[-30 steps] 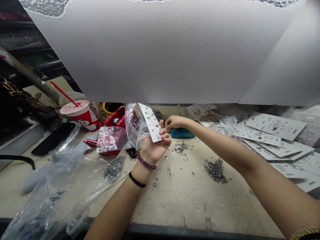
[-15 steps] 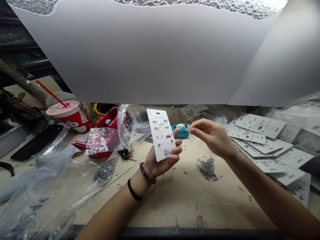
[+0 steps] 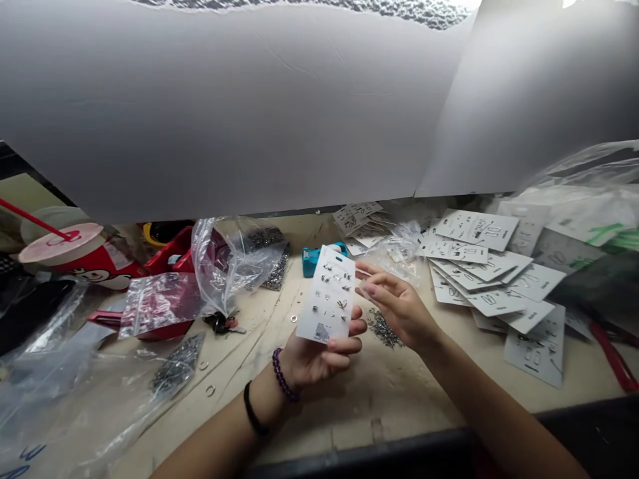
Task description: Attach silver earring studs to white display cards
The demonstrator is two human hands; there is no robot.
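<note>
My left hand [image 3: 317,352] holds up a white display card [image 3: 328,296] mounted with several small metal earrings or charms. The card rests on its fingers, with the thumb hidden behind it. My right hand [image 3: 394,306] hovers just right of the card, fingers loosely apart, holding nothing and apparently not touching it. Below it lies a small heap of metal findings [image 3: 383,329]. A loose clear plastic bag [image 3: 224,266] sits beyond my left hand, and a purple beaded bracelet [image 3: 282,376] and a black band [image 3: 251,409] circle my left wrist.
Many printed white cards [image 3: 474,279] lie scattered at right. Behind the card stand a teal tape dispenser [image 3: 312,261] and a red tray [image 3: 170,253]. A paper cup with a red straw [image 3: 74,249] and a zip bag [image 3: 160,306] are at left. A white sheet [image 3: 224,100] hangs overhead.
My view has swung to the right. The card has turned to face me more fully, and my right hand has moved closer to it, its fingers spreading apart.
</note>
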